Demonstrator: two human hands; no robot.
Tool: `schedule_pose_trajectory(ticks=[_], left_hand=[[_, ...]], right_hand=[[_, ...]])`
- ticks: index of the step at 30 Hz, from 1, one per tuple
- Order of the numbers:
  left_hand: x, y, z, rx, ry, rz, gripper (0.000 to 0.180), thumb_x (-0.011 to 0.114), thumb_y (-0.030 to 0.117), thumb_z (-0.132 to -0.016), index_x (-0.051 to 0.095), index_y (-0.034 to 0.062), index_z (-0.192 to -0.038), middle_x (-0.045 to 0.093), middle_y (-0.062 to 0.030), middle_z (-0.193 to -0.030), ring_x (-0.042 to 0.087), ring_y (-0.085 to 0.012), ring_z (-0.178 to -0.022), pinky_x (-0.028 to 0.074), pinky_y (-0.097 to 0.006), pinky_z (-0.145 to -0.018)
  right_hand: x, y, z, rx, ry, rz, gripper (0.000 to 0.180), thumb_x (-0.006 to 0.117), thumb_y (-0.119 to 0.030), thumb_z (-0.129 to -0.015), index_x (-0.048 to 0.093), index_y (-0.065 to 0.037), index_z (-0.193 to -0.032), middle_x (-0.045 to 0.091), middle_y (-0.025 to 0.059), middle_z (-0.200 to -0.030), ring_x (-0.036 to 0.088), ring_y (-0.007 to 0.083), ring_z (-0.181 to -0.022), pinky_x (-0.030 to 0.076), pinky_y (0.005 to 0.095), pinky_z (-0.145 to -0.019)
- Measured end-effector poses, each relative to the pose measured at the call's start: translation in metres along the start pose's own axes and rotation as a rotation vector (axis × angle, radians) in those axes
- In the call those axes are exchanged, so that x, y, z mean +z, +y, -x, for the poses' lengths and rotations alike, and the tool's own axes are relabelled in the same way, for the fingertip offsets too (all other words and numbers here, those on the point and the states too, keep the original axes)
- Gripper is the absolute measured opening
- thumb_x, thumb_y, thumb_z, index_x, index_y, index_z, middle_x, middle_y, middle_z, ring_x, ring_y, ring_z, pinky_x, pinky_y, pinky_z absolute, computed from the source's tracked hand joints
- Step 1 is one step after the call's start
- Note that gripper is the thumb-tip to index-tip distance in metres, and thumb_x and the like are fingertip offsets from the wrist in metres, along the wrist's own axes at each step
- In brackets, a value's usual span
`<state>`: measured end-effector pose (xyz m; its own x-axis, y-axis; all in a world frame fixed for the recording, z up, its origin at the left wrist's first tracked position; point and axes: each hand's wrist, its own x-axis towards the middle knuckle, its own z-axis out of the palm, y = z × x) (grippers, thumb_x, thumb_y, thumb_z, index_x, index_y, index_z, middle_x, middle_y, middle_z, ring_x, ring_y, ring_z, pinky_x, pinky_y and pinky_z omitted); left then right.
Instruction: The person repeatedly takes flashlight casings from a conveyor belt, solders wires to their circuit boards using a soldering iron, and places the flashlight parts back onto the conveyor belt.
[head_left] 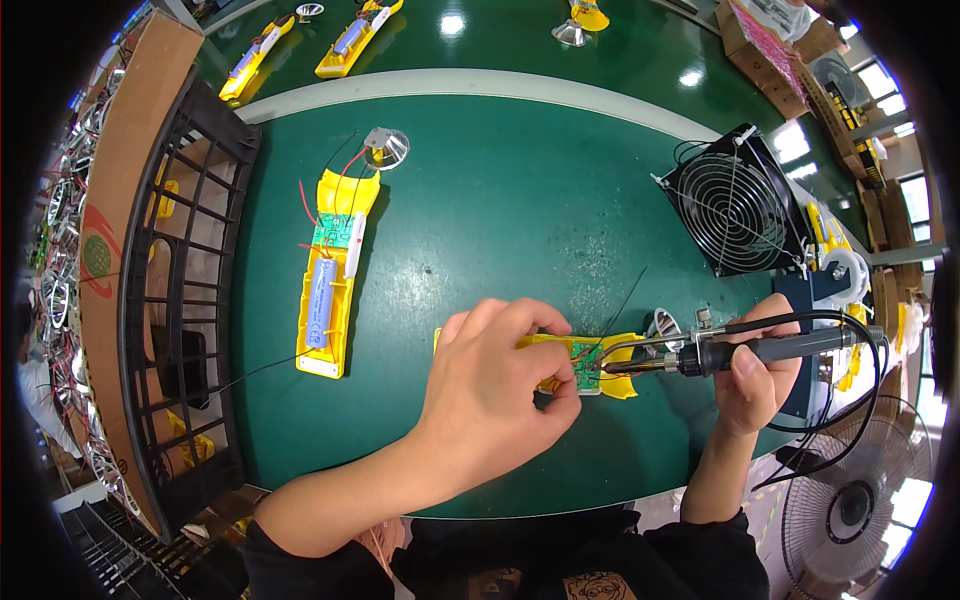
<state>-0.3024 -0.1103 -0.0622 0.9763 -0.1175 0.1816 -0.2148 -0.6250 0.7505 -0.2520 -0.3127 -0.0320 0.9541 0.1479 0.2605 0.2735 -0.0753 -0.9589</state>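
My right hand (pixel 755 380) grips a soldering iron (pixel 715 357) with a thin metal feed tube fixed along it. Its tip meets a green circuit board (pixel 588 372) in a yellow flashlight housing (pixel 622 387). Over the left part of that housing lies my left hand (pixel 500 375), thumb and forefinger curled together beside the board; what they pinch is hidden. A silvery reflector cup (pixel 662 328) sits just behind the iron. Farther left, another opened yellow housing (pixel 337 360) shows a blue battery cell (pixel 321 300), a green board, loose wires and its own reflector (pixel 388 150).
A black crate (pixel 190 330) and a cardboard box (pixel 115 270) stand at the left edge. A square black fan (pixel 735 205) stands at the back right. Black cables (pixel 875 375) loop beside my right hand. More yellow housings (pixel 350 40) lie beyond the pale ledge (pixel 480 85).
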Motion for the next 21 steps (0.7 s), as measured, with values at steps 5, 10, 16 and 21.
schedule_pose_trajectory(ticks=[5, 10, 16, 21], left_hand=[[0.0014, 0.0006, -0.0001, 0.013, 0.000, 0.000, 0.011, 0.064, 0.007, -0.055, 0.054, 0.0103, -0.058, 0.053, 0.0014, -0.087, 0.049, -0.0192, -0.079, 0.036, -0.033, -0.073], [0.0036, -0.0006, 0.0008, 0.024, 0.022, -0.006, 0.012, 0.063, 0.006, -0.054, 0.053, 0.0106, -0.058, 0.054, 0.0022, -0.085, 0.049, -0.0191, -0.079, 0.036, -0.033, -0.072], [0.0053, 0.0001, 0.0004, 0.025, 0.047, -0.003, 0.012, 0.063, 0.005, -0.053, 0.053, 0.0107, -0.058, 0.054, 0.0027, -0.083, 0.049, -0.0187, -0.078, 0.036, -0.032, -0.072], [0.0062, 0.0001, 0.0003, 0.013, 0.055, -0.005, 0.012, 0.063, 0.006, -0.053, 0.053, 0.0107, -0.057, 0.054, 0.0027, -0.082, 0.049, -0.0185, -0.078, 0.036, -0.033, -0.071]], right_hand=[[0.0006, 0.0025, 0.0000, 0.000, -0.006, -0.006, 0.023, 0.056, -0.016, -0.062, 0.041, 0.000, -0.069, 0.037, 0.0046, -0.069, 0.037, 0.0085, -0.055, 0.032, 0.0191, -0.049], [0.0000, 0.0098, -0.0026, -0.110, -0.038, -0.110, 0.020, 0.059, -0.011, -0.066, 0.047, 0.002, -0.073, 0.042, 0.0047, -0.066, 0.037, 0.0048, -0.041, 0.028, 0.0173, -0.037], [-0.0006, 0.0097, -0.0010, -0.067, -0.079, -0.118, 0.018, 0.059, -0.010, -0.066, 0.047, 0.002, -0.074, 0.042, 0.0053, -0.067, 0.037, 0.0047, -0.042, 0.028, 0.0174, -0.038], [0.0008, 0.0100, -0.0009, -0.103, -0.069, -0.103, 0.017, 0.058, -0.009, -0.066, 0.047, 0.002, -0.073, 0.042, 0.0051, -0.067, 0.036, 0.0046, -0.042, 0.027, 0.0173, -0.038]])
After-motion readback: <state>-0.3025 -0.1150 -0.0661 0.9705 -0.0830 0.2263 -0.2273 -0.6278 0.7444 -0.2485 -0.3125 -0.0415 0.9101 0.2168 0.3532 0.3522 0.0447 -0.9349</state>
